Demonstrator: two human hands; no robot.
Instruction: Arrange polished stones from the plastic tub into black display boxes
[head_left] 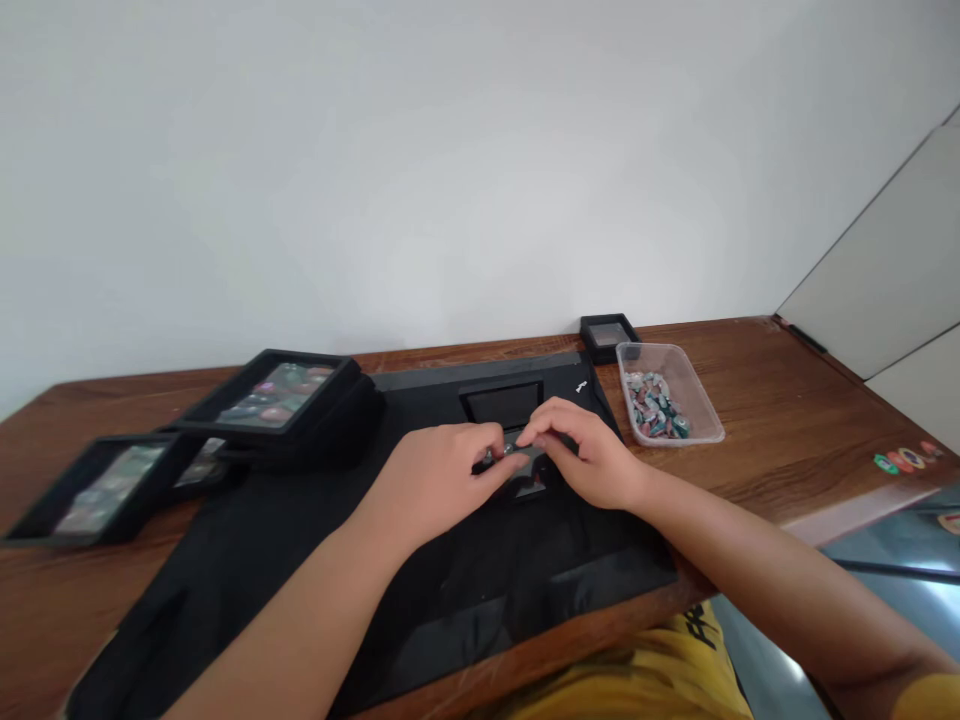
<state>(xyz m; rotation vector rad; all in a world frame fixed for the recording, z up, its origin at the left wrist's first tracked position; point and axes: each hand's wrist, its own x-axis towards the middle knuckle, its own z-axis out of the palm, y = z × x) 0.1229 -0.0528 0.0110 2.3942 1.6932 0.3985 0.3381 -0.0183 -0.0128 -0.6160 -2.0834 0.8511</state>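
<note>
Both hands meet over a small black frame half with a glossy clear panel (531, 484), which lies on a black mat (600, 545). My left hand (442, 470) has its fingers curled, thumb and forefinger close around small shiny stone-like pieces (498, 456); its grip is partly hidden. From the other side my right hand (589, 455) reaches in with bent fingers, their tips at the panel close to the left thumb. What the right fingertips hold, if anything, is too small to make out. Just behind stands the other dark frame half (504, 402), tilted up.
A clear plastic tub (709, 415) holds many green and pink stones (658, 408). Behind it sits a small black frame (609, 336). Stacked black frames with stones (274, 395) and another frame (112, 490) stand left. Several colourful pieces (907, 460) lie near the right table edge.
</note>
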